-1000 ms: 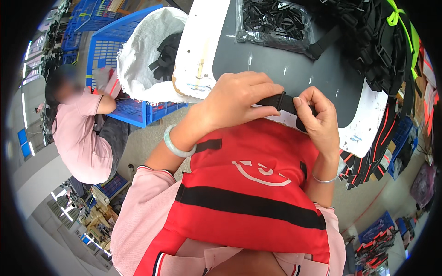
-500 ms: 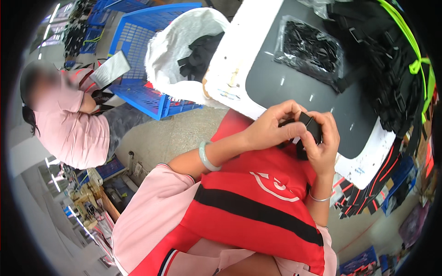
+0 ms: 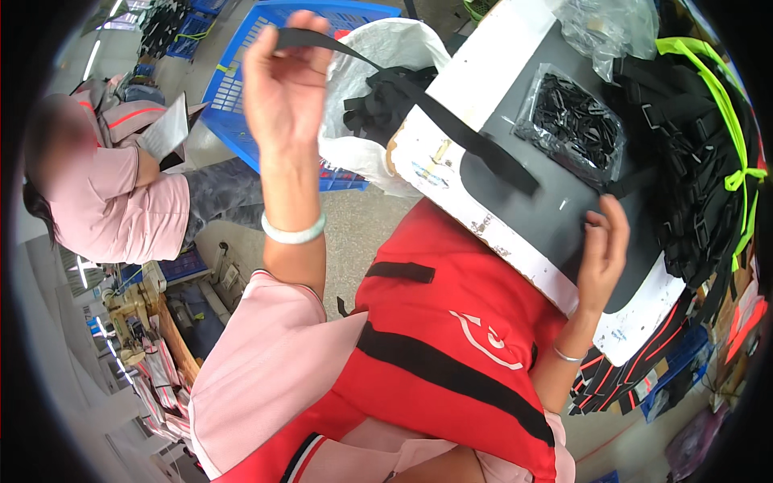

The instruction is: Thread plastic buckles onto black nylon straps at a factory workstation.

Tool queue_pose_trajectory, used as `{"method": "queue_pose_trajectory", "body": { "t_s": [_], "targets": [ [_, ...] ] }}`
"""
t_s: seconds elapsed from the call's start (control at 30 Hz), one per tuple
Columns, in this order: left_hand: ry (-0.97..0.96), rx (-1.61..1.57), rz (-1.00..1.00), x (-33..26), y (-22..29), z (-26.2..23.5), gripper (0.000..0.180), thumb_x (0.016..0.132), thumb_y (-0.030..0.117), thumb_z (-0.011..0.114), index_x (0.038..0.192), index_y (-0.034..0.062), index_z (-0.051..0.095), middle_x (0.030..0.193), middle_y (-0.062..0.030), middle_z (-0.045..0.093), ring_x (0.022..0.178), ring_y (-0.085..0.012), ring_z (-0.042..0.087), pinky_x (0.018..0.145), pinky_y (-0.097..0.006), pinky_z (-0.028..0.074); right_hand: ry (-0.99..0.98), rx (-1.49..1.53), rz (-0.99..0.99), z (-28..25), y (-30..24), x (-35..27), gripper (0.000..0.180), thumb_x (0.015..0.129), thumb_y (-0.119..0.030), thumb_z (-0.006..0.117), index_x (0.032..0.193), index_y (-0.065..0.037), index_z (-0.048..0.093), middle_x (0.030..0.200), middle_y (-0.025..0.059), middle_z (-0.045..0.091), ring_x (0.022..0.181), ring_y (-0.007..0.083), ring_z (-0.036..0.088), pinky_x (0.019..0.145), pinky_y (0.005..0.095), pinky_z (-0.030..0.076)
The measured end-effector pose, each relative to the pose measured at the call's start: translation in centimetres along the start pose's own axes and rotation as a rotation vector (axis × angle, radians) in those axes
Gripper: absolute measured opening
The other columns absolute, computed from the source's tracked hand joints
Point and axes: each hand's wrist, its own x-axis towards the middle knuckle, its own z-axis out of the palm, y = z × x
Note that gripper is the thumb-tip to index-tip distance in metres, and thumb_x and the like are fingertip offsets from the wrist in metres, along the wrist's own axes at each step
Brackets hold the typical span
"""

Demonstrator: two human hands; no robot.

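A black webbing strap [image 3: 463,129] runs from my raised left hand [image 3: 288,88] down to the right, its free end over the worktable. One end is caught at the fingers of my left hand, which stands before the blue crate and white sack. My right hand [image 3: 602,251] is above the table's near edge, with its fingers apart and slightly bent and nothing visible in them. On the grey tabletop [image 3: 523,213] lies a clear plastic bag of small black plastic pieces [image 3: 573,121]. A heap of black straps with buckles [image 3: 684,161] is at the right.
Past the table's left edge stands a white woven sack [image 3: 350,153] with black straps inside, beside a blue plastic crate [image 3: 221,88]. A crumpled clear bag [image 3: 608,28] lies at the far edge. Bright yellow-green ties [image 3: 733,179] bind the heap. A co-worker [image 3: 113,201] sits at left.
My hands were together over a dark item at the table's near edge. Now they are far apart: the left has swung up and left with the strap, and the right has opened.
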Motion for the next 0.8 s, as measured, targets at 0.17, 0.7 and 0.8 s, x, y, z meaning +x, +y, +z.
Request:
{"method": "queue_pose_trajectory", "body": {
  "t_s": [0.17, 0.7, 0.8],
  "targets": [
    [0.035, 0.480, 0.377, 2.1, -0.3, -2.8, 0.017, 0.090, 0.014, 0.053, 0.091, -0.0001, 0.061, 0.095, -0.0144, 0.065, 0.084, -0.0189, 0.060, 0.070, -0.031, 0.051, 0.307, 0.536, 0.377, -3.2, 3.3, 2.8, 0.047, 0.095, -0.020, 0.050, 0.134, 0.002, 0.035, 0.132, 0.0189, 0.047, 0.087, 0.0185, 0.062, 0.063, 0.0238, 0.051],
    [-0.579, 0.496, -0.711, -12.7, -18.5, 6.9, 0.019, 0.085, 0.018, 0.064, 0.092, 0.0002, 0.061, 0.077, -0.0067, 0.064, 0.065, -0.0097, 0.062, 0.056, -0.022, 0.048, -0.006, 0.611, 0.336, 2.1, 0.5, 0.5, 0.030, 0.095, -0.013, 0.050, 0.118, 0.005, 0.053, 0.112, 0.0118, 0.058, 0.099, 0.0147, 0.055, 0.088, 0.0258, 0.043],
    [-0.639, 0.521, -0.843, -13.0, -16.8, 6.0, 0.016, 0.086, 0.017, 0.063, 0.091, 0.0022, 0.061, 0.071, -0.0028, 0.063, 0.061, -0.0072, 0.060, 0.053, -0.021, 0.047, -0.030, 1.011, 0.313, 1.5, -1.4, 1.1, 0.030, 0.097, -0.020, 0.046, 0.118, 0.001, 0.050, 0.114, 0.0167, 0.056, 0.101, 0.0258, 0.056, 0.089, 0.0373, 0.044]
  ]
}}
